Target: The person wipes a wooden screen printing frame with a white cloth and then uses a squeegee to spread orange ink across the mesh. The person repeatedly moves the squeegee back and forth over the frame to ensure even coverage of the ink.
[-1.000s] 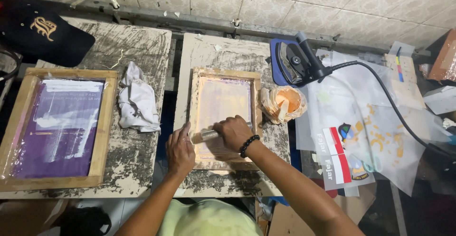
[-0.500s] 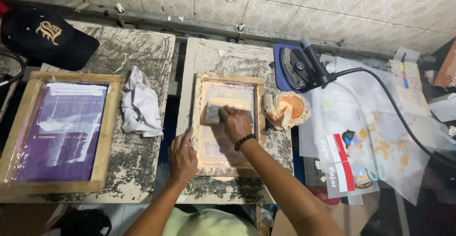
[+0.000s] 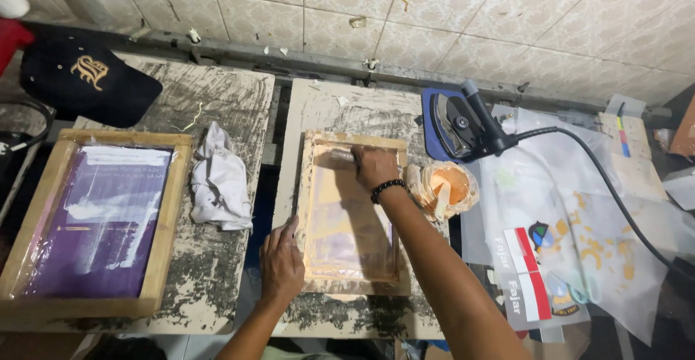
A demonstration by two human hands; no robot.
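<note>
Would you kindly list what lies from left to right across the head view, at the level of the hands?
Purple screen frame → white rag → left hand → right hand → orange ink bag → printed sheets.

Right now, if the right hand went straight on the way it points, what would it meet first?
The right hand holds a squeegee near the far end of the screen. Going straight on, it would probably first meet the frame's far bar; depth is hard to judge.
</note>
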